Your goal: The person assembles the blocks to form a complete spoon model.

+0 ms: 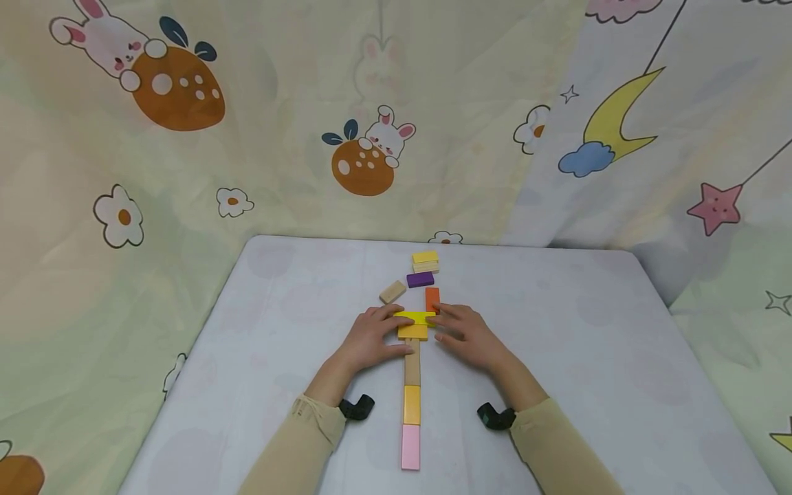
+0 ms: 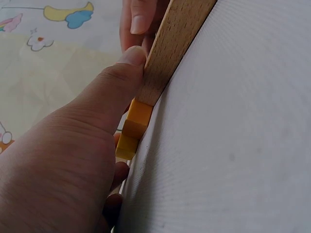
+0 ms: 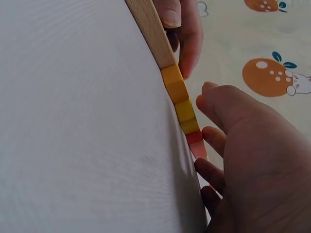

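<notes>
A row of flat blocks runs up the table: pink [image 1: 411,447], orange [image 1: 411,404], plain wood [image 1: 412,371], then an amber block [image 1: 412,333] and a bright yellow one [image 1: 413,317], both laid crosswise. My left hand [image 1: 370,338] has its fingers at the yellow block's left end, its thumb at the wooden block [image 2: 170,53]. Fairly straight fingers of my right hand [image 1: 471,337] touch the yellow block's right end. The right thumb stands apart from the row. Beyond the yellow block, near the right fingertips, lies an orange-red block [image 1: 432,298].
Past the hands lie a loose wooden block [image 1: 392,292] and a purple block [image 1: 420,280]. Behind them a yellow block [image 1: 425,256] sits with pale blocks [image 1: 425,268]. The white table [image 1: 297,289] meets a printed cloth backdrop [image 1: 278,151] at its far edge.
</notes>
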A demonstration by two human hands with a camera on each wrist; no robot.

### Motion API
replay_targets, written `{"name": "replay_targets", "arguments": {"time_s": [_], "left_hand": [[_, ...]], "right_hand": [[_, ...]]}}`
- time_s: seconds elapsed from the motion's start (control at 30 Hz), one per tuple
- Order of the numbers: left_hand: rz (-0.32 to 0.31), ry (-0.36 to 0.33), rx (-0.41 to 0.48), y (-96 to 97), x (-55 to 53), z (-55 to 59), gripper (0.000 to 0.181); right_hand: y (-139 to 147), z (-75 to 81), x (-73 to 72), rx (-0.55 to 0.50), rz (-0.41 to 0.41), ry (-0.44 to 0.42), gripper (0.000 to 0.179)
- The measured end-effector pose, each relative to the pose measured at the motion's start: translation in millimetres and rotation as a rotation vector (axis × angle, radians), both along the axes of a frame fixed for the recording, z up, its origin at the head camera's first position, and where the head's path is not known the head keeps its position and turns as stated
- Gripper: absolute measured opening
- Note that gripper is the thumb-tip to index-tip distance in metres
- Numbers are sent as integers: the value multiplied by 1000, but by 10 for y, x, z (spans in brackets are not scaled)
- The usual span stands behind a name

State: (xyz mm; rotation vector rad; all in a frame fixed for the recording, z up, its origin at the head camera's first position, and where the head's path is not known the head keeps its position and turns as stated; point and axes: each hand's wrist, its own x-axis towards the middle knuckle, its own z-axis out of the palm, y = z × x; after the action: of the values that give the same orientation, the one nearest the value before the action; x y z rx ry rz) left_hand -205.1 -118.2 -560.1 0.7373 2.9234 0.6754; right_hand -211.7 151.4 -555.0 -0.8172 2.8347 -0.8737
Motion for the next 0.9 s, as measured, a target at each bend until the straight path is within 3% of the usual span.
{"name": "replay_targets", "arguments": {"time_s": [0.33,0.53,0.73,0.9], "left_hand": [[-2,0,-7,0,-3,-23,64],[1,-10,34,-11,-14,-36,62],[22,-37,145,-46,-50,-27,53],[165,-91,355,-136,-155,43,37]], "right_hand": [[14,-70,-7,51,12,32,42],[26,-63,-9,59,22,44,43],[27,-57,-23,51,33,58,42],[17,-61,-17,46,28,61,42]]}}
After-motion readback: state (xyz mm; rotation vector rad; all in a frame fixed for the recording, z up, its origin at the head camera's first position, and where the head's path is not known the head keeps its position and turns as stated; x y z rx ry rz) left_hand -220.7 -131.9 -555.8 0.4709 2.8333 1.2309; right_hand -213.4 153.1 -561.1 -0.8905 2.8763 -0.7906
